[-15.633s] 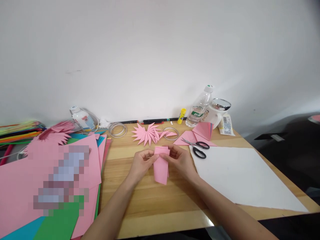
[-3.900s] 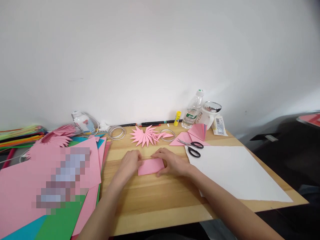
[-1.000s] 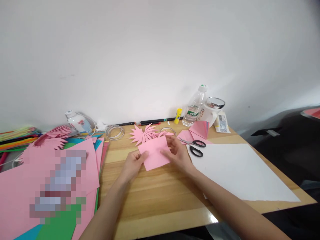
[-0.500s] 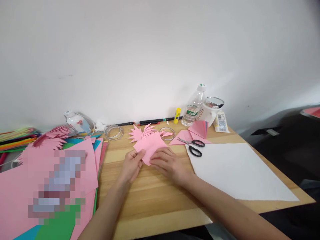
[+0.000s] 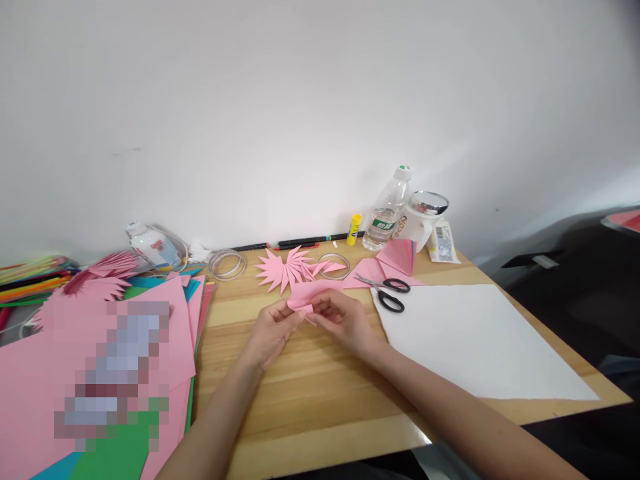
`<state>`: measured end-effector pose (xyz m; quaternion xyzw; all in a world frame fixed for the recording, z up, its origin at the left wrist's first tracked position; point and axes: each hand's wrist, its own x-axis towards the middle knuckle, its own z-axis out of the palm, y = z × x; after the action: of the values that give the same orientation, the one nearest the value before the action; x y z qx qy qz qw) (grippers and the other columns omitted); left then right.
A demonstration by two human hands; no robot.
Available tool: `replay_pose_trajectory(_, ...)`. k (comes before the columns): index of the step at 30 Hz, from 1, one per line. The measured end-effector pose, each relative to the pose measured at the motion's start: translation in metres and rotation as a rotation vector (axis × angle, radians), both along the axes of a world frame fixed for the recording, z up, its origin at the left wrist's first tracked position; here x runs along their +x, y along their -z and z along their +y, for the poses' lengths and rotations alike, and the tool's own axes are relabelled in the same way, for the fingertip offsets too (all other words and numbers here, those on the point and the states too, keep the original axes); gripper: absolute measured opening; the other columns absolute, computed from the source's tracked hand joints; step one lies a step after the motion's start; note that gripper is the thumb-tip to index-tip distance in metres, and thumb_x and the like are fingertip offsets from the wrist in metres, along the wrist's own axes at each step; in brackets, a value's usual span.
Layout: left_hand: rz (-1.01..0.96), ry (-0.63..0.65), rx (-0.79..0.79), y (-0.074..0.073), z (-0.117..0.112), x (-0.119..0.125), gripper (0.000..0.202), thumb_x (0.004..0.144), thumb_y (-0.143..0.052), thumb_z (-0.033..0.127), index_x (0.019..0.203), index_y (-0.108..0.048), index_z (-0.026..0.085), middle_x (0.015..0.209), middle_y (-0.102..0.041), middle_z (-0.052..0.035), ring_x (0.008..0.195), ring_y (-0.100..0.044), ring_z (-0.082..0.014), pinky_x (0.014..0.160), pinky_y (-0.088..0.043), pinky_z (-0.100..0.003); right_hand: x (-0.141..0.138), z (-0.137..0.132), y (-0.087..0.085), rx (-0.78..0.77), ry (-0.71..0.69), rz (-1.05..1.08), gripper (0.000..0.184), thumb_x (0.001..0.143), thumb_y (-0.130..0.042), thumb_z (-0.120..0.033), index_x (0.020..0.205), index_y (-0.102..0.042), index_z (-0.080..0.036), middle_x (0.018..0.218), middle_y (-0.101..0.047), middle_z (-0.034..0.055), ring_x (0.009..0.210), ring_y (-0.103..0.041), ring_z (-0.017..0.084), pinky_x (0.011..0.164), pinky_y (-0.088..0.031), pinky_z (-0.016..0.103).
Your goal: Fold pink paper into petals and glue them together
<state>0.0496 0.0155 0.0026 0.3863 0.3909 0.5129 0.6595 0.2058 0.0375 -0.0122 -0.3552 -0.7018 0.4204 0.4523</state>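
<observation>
Between my two hands is a piece of pink paper, curled over at its near edge. My left hand pinches its left side between thumb and fingers. On the right side, my right hand grips the same paper with bent fingers, which hide part of it. Just beyond the paper lies a spiky pink folded-paper piece. Black-handled scissors rest to the right, partly on pink paper and partly on a white sheet.
Along the wall stand a yellow glue stick, a water bottle and a white mug. Black pens and tape rolls lie nearby. A stack of coloured paper covers the table's left side.
The pink paper was held out nearly flat; now its near edge is bent over. My right hand has turned, its fingers curling around the paper.
</observation>
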Motion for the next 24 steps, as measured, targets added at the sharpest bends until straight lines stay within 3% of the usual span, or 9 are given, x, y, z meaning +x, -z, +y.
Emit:
replay_pose_trajectory(3,-0.015,-0.033,-0.008,-0.0001,0.0003,0.0012,0.030,0.063,-0.075,0.022,0.090,-0.069,0.012,0.088,-0.070,-0.0089,0.082,-0.064,-0.0178,0.080,-0.047,-0.030,0.0018,0.0005,0.0010,0.074,0.058,-0.020,0.028,0.073,-0.065,-0.031,0.098,-0.055,-0.021,0.084,-0.059,0.0041,0.071,-0.057,0.015,0.060,-0.049,0.027)
replay_pose_trajectory(6,-0.034,-0.062,-0.023,-0.0024,0.0007,0.0017,0.031,0.062,-0.075,0.023,0.090,-0.069,0.011,0.088,-0.070,-0.0097,0.080,-0.064,-0.0188,0.076,-0.048,-0.030,0.0052,0.0007,-0.0012,0.262,0.247,-0.114,0.043,0.066,-0.072,-0.030,0.105,-0.055,-0.024,0.108,-0.051,0.0091,0.097,-0.051,0.023,0.081,-0.047,0.038)
replay_pose_trajectory(8,-0.030,-0.093,-0.032,-0.0040,0.0008,0.0022,0.030,0.062,-0.076,0.023,0.088,-0.070,0.010,0.088,-0.071,-0.0106,0.080,-0.065,-0.0198,0.074,-0.049,-0.030,0.0073,0.0011,-0.0026,0.281,0.314,-0.135,0.050,0.063,-0.074,-0.031,0.108,-0.054,-0.025,0.119,-0.042,0.0100,0.113,-0.042,0.027,0.092,-0.041,0.044)
replay_pose_trajectory(11,-0.013,-0.116,-0.039,-0.0052,0.0009,0.0029,0.030,0.060,-0.076,0.022,0.087,-0.070,0.010,0.089,-0.071,-0.0113,0.081,-0.065,-0.0205,0.074,-0.049,-0.031,0.0087,0.0027,-0.0015,0.134,0.247,-0.075,0.041,0.065,-0.072,-0.033,0.102,-0.056,-0.024,0.120,-0.043,0.0097,0.112,-0.044,0.025,0.087,-0.044,0.040)
replay_pose_trajectory(14,-0.012,-0.122,-0.052,-0.0039,0.0012,0.0025,0.031,0.059,-0.077,0.021,0.088,-0.070,0.010,0.089,-0.071,-0.0113,0.081,-0.065,-0.0209,0.074,-0.050,-0.031,0.0078,0.0050,0.0019,-0.096,0.121,0.011,0.029,0.071,-0.066,-0.034,0.097,-0.059,-0.021,0.104,-0.058,0.0074,0.091,-0.056,0.020,0.072,-0.049,0.032)
replay_pose_trajectory(16,-0.007,-0.145,-0.067,-0.0019,0.0017,0.0015,0.032,0.059,-0.077,0.022,0.088,-0.070,0.011,0.087,-0.071,-0.0109,0.079,-0.066,-0.0201,0.073,-0.050,-0.031,0.0068,0.0066,0.0032,-0.185,0.078,0.052,0.026,0.073,-0.064,-0.033,0.095,-0.062,-0.019,0.094,-0.063,0.0059,0.083,-0.058,0.019,0.069,-0.048,0.030)
replay_pose_trajectory(20,0.014,-0.167,-0.078,0.0013,0.0027,0.0000,0.032,0.059,-0.077,0.023,0.088,-0.070,0.011,0.087,-0.071,-0.0111,0.076,-0.066,-0.0189,0.071,-0.051,-0.029,0.0057,0.0089,0.0017,-0.260,0.073,0.128,0.024,0.070,-0.065,-0.034,0.089,-0.066,-0.018,0.089,-0.067,0.0056,0.080,-0.061,0.019,0.068,-0.047,0.030)
replay_pose_trajectory(24,0.003,-0.158,-0.080,0.0006,0.0023,0.0012,0.033,0.057,-0.078,0.022,0.087,-0.070,0.010,0.087,-0.071,-0.0109,0.077,-0.066,-0.0203,0.070,-0.051,-0.030,0.0060,0.0089,-0.0020,-0.226,0.115,0.105,0.017,0.068,-0.067,-0.031,0.079,-0.068,-0.018,0.085,-0.069,0.0048,0.078,-0.061,0.019,0.069,-0.047,0.031)
